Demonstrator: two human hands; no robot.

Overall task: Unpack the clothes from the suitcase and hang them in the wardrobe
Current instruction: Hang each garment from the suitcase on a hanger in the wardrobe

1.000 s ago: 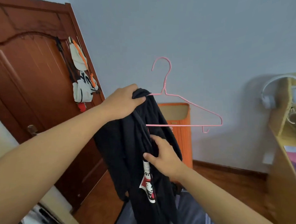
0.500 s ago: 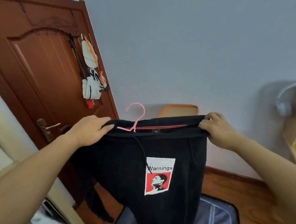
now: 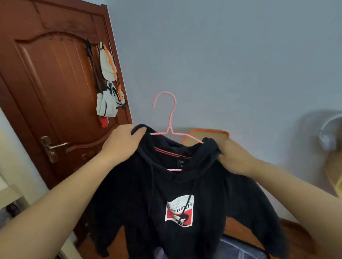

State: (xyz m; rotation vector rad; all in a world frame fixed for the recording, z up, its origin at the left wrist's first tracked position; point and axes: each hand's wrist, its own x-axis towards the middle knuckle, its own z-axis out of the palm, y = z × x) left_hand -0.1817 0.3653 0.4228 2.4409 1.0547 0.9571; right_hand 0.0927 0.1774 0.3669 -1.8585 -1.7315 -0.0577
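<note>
Grey wall behind: pink hanger (image 3: 171,129) hook points up (upright); left hand (image 3: 122,142) and right hand (image 3: 233,158) grip the black hoodie (image 3: 141,198) shoulders.

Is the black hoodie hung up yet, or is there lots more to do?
Not yet. Done: the black hoodie is out of the suitcase and the pink hanger sits inside its neck. In hand: the left hand and the right hand each grip a shoulder, settling it on the hanger. Left: carrying it to the wardrobe, which is not in view. What remains in the suitcase is hidden behind the hoodie.
</note>
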